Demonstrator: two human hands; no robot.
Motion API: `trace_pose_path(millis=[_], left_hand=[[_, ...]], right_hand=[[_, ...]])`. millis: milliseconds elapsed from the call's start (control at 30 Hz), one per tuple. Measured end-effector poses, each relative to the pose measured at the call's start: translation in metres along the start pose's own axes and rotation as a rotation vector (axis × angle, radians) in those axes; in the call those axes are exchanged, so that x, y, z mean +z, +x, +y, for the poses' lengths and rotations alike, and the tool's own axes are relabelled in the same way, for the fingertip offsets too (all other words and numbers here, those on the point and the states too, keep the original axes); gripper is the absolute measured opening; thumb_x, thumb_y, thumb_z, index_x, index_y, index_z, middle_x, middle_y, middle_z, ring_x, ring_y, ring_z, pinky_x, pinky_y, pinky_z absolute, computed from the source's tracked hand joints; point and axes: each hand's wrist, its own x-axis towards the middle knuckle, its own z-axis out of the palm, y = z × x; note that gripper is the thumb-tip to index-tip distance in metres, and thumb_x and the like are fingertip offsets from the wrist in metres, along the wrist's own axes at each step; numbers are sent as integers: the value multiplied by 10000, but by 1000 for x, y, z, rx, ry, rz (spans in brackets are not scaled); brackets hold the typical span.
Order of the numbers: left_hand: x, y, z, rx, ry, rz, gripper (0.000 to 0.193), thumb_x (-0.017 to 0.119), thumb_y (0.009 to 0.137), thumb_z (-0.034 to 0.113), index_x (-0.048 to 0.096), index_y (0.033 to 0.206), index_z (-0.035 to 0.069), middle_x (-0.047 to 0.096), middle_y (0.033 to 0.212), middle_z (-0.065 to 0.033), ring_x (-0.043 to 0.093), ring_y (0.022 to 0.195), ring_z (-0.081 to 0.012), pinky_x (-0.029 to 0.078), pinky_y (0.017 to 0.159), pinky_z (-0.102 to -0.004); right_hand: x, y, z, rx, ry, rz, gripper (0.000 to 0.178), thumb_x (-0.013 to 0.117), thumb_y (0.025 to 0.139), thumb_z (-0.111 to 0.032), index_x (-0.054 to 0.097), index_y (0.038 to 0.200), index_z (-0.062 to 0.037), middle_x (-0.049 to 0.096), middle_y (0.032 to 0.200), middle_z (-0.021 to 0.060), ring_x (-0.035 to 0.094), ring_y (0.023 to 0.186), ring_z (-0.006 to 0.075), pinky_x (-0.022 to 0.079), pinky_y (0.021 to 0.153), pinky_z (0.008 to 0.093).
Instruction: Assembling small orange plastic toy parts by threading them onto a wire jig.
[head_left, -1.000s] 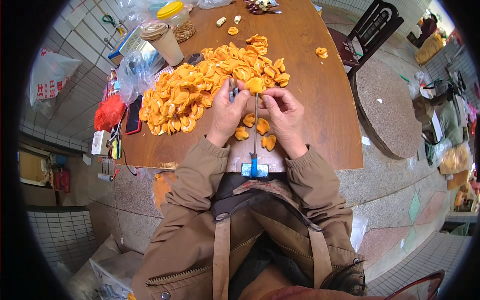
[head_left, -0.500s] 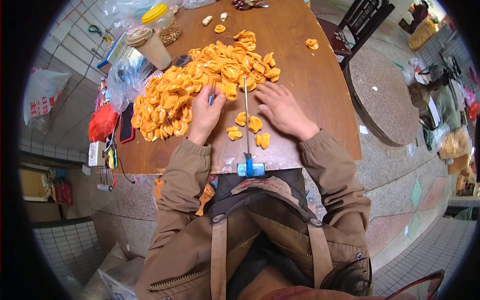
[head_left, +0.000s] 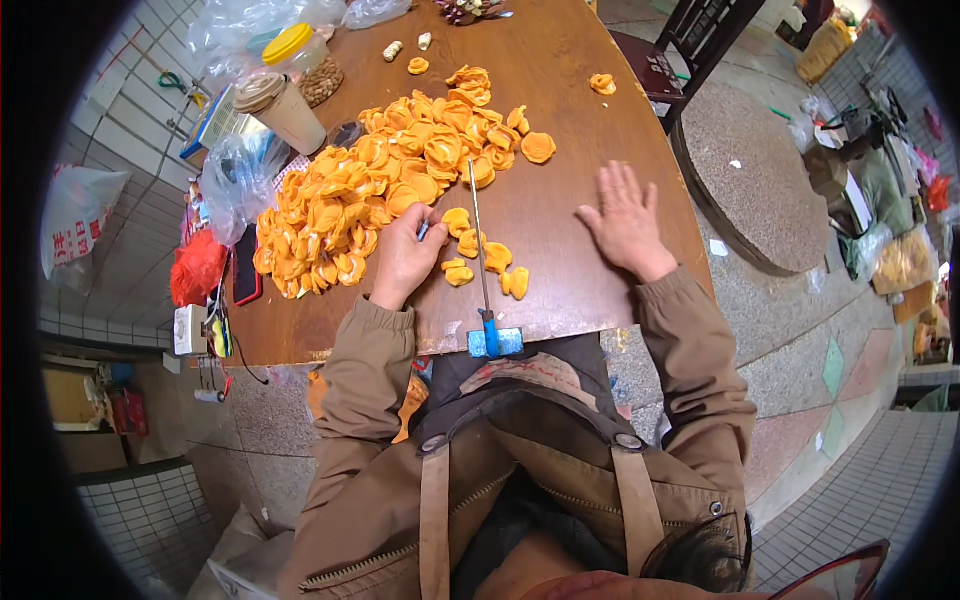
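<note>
My left hand [head_left: 405,258] is closed around a slim tool with a blue-grey part [head_left: 423,230]; most of it is hidden by the fingers. Its fingertips are beside a few loose orange petal-like pieces [head_left: 457,221]. My right hand [head_left: 628,225] lies flat on the table with fingers spread, holding nothing. Between the hands, a thin metal rod [head_left: 478,235] runs away from a blue clamp-like base [head_left: 495,343] at the table's near edge. Beyond the left hand spreads a large heap of orange, petal-like cupped pieces [head_left: 340,200]. One flat round orange piece [head_left: 538,148] lies at its right edge.
A lidded cup [head_left: 290,115] and a yellow-lidded jar [head_left: 310,70] stand behind the heap. A phone [head_left: 246,265] and plastic bags [head_left: 240,180] line the table's left edge. A dark wooden chair [head_left: 685,50] and a round stone slab [head_left: 750,180] are beyond the right edge.
My right hand has moved right, away from the rod, and flattened. My left hand has drawn nearer to me. The orange piece by its fingers now lies nearer, among the loose ones.
</note>
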Motion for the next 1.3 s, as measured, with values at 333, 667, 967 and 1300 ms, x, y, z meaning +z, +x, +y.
trace_pose_path(millis=[333,667,967,1300], left_hand=[[1,-2,-4,-1,6,11,60,566,871,81,595,873,29,586,710,-8,550,627,-95,432,602,-211],[7,-1,-14,33,48,139,117,609,841,150,632,894,48,637,698,-80,562,587,-225,447,557,-315],[9,-4,-6,136,187,155,108,616,839,144,628,882,46,629,687,-87,560,582,-232,447,553,-319],[10,1,-1,49,-167,227,93,621,847,139,625,881,52,604,658,-56,546,564,-178,444,550,-291]], right_hand=[[-28,46,-44,-120,284,161,998,659,718,-644,269,1483,-136,173,1532,216,120,1421,405,139,1118,581],[-5,103,-100,-278,381,191,581,731,681,-487,636,1121,-119,479,1269,172,434,1145,377,346,947,546],[25,85,-90,-320,492,451,180,659,720,-181,605,854,-74,565,930,101,523,807,280,446,721,379],[20,54,-79,-179,479,480,46,620,720,-65,584,747,-57,580,807,101,542,649,271,472,602,346]])
